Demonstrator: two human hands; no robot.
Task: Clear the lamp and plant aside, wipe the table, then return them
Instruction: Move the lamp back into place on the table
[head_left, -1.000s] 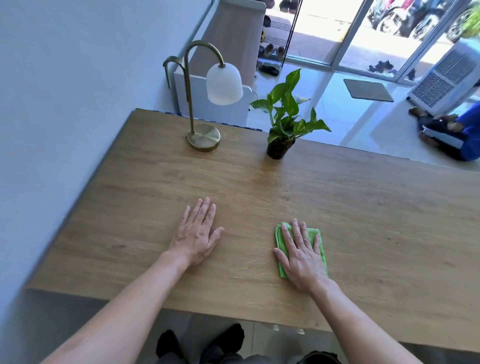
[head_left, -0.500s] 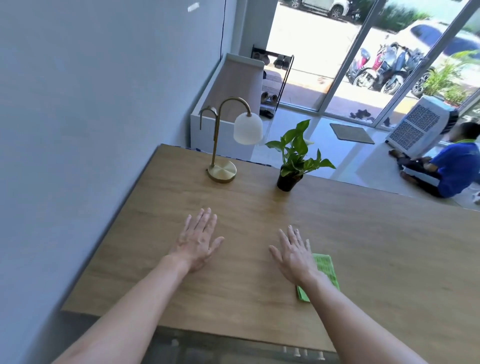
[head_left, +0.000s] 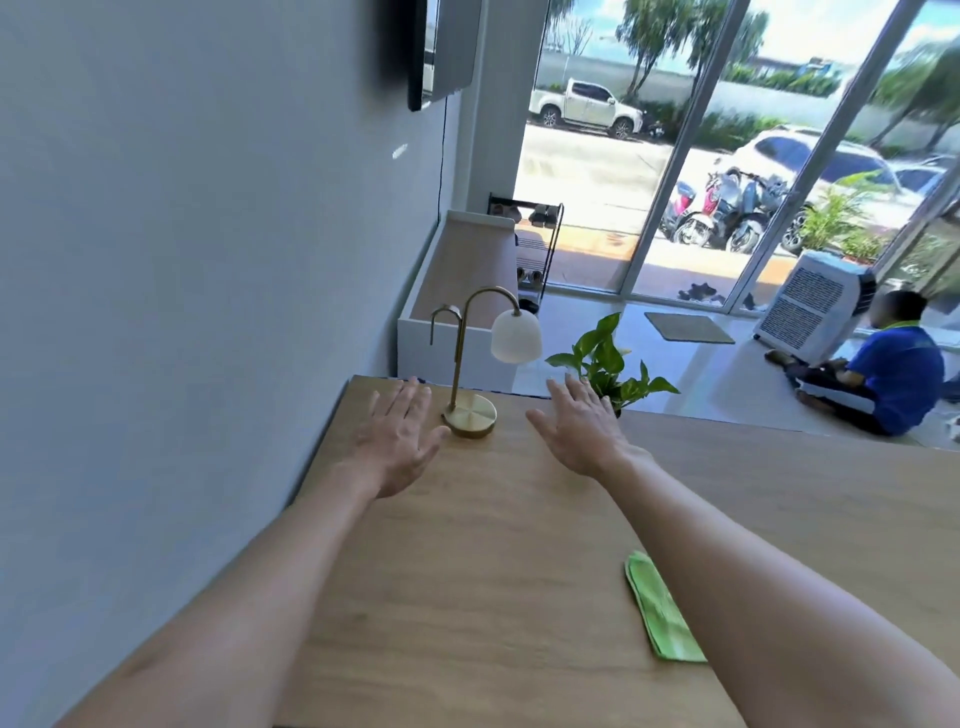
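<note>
My left hand (head_left: 397, 441) is flat, open, empty, just left of the lamp (head_left: 470, 364). My right hand (head_left: 582, 434) is open, empty, right of the lamp, before the plant (head_left: 610, 366). Cloth (head_left: 662, 610) lies well nearer me on the table (head_left: 493, 545).

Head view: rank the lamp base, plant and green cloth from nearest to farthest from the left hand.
From the left hand:
1. Lamp base, just right of its thumb.
2. Plant, farther right, behind the right hand.
3. Green cloth, near edge, beside the right forearm.
</note>
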